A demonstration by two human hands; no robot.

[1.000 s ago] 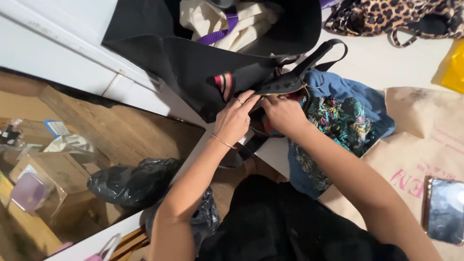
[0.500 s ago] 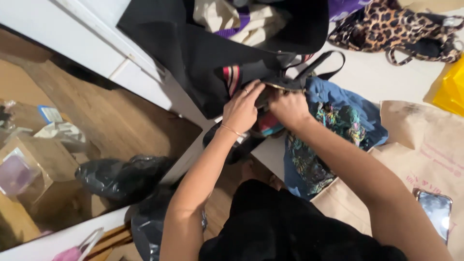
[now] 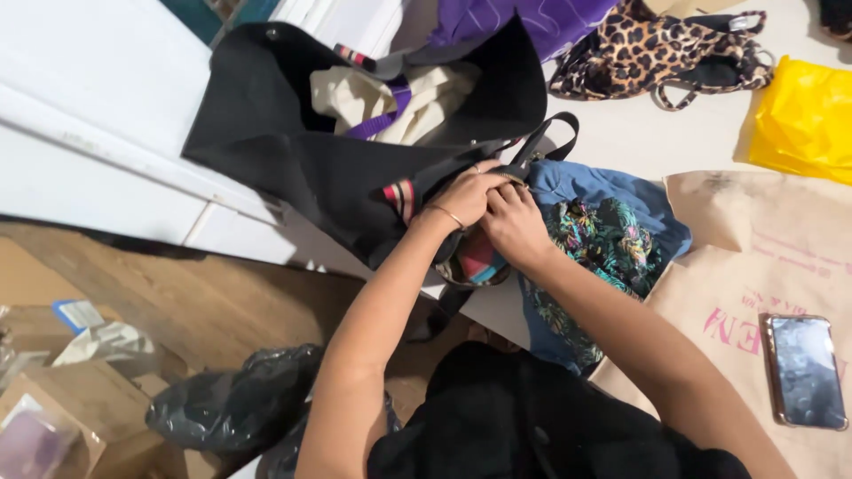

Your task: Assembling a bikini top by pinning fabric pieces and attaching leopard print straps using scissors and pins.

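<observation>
A large black tote bag (image 3: 293,151) lies open on the white table, with cream cloth (image 3: 426,102) and a purple strap inside. My left hand (image 3: 466,197) and my right hand (image 3: 515,222) meet at the bag's near edge by its black handle (image 3: 546,142). Both pinch a small striped pouch or flap (image 3: 475,262) that hangs off the table edge. What exactly the fingers grip is hidden between the hands. A blue garment with a bright floral print (image 3: 608,244) lies just right of my right hand.
A leopard-print bag (image 3: 657,53), purple cloth (image 3: 532,22), a yellow bag (image 3: 803,120) and a tan paper bag (image 3: 754,266) with a phone (image 3: 806,371) on it lie on the table. On the wooden floor to the left sit black plastic bags (image 3: 235,404) and cardboard boxes (image 3: 67,417).
The view has shifted so the bag and table show more fully. My hands stay together at the bag's edge, working the same spot.
</observation>
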